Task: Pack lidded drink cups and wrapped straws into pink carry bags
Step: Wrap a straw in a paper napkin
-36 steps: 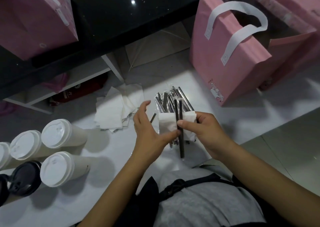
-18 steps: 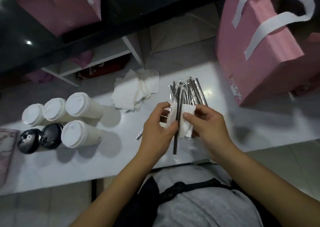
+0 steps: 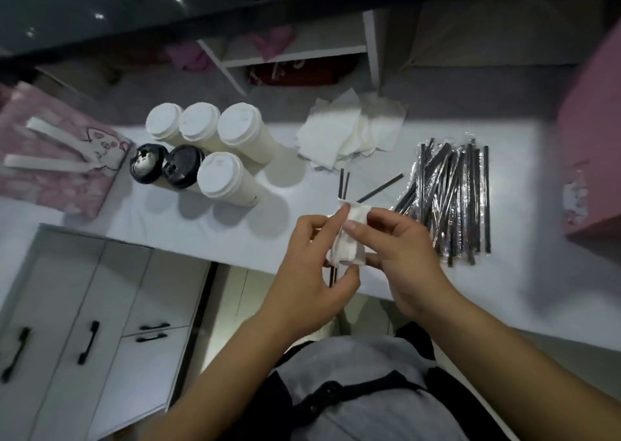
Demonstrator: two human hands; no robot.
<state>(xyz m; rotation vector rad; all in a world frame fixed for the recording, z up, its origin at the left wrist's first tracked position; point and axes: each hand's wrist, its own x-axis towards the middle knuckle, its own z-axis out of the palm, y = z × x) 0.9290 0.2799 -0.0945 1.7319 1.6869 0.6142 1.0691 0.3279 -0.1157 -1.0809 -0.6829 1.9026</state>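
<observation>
My left hand (image 3: 311, 265) and my right hand (image 3: 400, 255) together hold a white napkin (image 3: 349, 239) folded around two black wrapped straws (image 3: 343, 183), whose ends stick out above and below it. A single straw (image 3: 381, 188) lies on the white counter (image 3: 504, 289) just behind. A pile of wrapped straws (image 3: 450, 198) lies to the right of my hands. Several lidded cups (image 3: 232, 158) stand at the left: white-lidded ones and two with black lids (image 3: 166, 168). One pink carry bag (image 3: 57, 158) lies flat at far left; another pink bag (image 3: 594, 144) stands at the right edge.
A loose stack of white napkins (image 3: 349, 134) lies behind the straws. White cabinet doors with black handles (image 3: 87, 339) sit below the counter at left. A white shelf frame (image 3: 302, 54) and a dark glossy surface stand beyond the counter.
The view has swung left, bringing the cups and flat pink bag toward the centre. My hands have folded the napkin tighter around the straws; one straw now lies loose behind them.
</observation>
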